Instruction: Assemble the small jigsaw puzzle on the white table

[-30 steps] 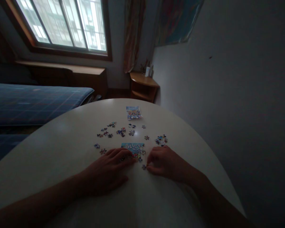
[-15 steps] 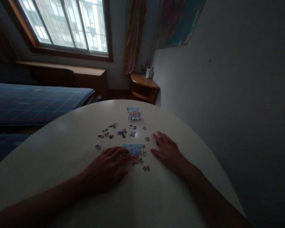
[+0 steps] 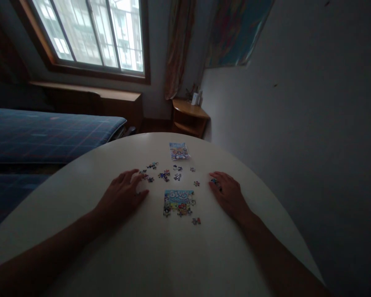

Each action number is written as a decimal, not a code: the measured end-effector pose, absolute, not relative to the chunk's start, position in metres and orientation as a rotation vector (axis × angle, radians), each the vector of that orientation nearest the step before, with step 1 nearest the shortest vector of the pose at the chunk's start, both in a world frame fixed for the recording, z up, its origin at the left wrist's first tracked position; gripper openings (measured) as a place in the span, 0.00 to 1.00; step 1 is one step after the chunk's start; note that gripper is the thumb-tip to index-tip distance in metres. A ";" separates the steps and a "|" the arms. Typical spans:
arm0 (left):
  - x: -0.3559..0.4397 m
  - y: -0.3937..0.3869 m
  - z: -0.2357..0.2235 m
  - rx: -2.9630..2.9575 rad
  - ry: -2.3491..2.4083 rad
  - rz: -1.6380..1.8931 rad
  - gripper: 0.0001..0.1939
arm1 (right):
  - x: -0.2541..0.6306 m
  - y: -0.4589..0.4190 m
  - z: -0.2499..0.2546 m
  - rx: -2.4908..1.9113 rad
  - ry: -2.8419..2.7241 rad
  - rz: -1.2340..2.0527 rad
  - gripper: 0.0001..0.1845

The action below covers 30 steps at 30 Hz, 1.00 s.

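Observation:
A partly joined jigsaw puzzle (image 3: 179, 202) with a blue top and "BLUEY" lettering lies flat between my hands, its lower edge ragged. Just below its right corner rests a small loose puzzle piece (image 3: 196, 221). My left hand (image 3: 122, 194) is over the left side of the table, fingers apart, the fingertips at the edge of several loose pieces (image 3: 150, 179). On the right, my right hand (image 3: 227, 192) lies with fingers spread over a cluster of puzzle pieces (image 3: 215, 182), hiding most of them. Neither hand visibly lifts anything.
The round white table (image 3: 179, 264) carries more loose pieces (image 3: 164, 175) in the middle and a printed packet (image 3: 179, 151) at the back. Beyond its left edge is a bed with a blue plaid mattress (image 3: 49, 132); a wall (image 3: 312, 144) runs along the right.
My left hand has moved off the puzzle, left and forward to the loose pieces. My right hand has let go of the small piece below the puzzle and gone to the right cluster.

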<state>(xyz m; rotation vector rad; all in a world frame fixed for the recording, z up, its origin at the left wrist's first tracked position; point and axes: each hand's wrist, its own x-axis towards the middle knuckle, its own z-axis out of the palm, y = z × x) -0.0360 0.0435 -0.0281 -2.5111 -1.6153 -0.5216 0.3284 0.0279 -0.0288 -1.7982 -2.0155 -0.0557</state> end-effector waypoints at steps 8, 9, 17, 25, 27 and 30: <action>-0.037 0.051 -0.039 -2.540 -1.720 -0.539 0.29 | 0.265 0.039 0.002 -1.689 -2.223 0.046 0.10; -0.037 0.051 -0.040 -2.549 -1.711 -0.547 0.29 | 0.258 0.043 0.005 -1.684 -2.237 0.056 0.09; -0.035 0.050 -0.035 -2.602 -1.543 -0.746 0.25 | 0.230 0.069 0.011 -1.778 -2.291 0.170 0.08; -0.007 0.011 -0.014 -3.219 -0.741 -0.506 0.30 | 0.243 0.064 0.015 -1.741 -2.320 0.337 0.06; -0.004 0.007 -0.012 -3.288 -0.665 -0.407 0.31 | 0.245 0.061 0.013 -1.704 -2.299 0.330 0.04; -0.005 0.007 -0.010 -3.304 -0.650 -0.352 0.30 | 0.247 0.057 0.012 -1.668 -2.223 0.348 0.04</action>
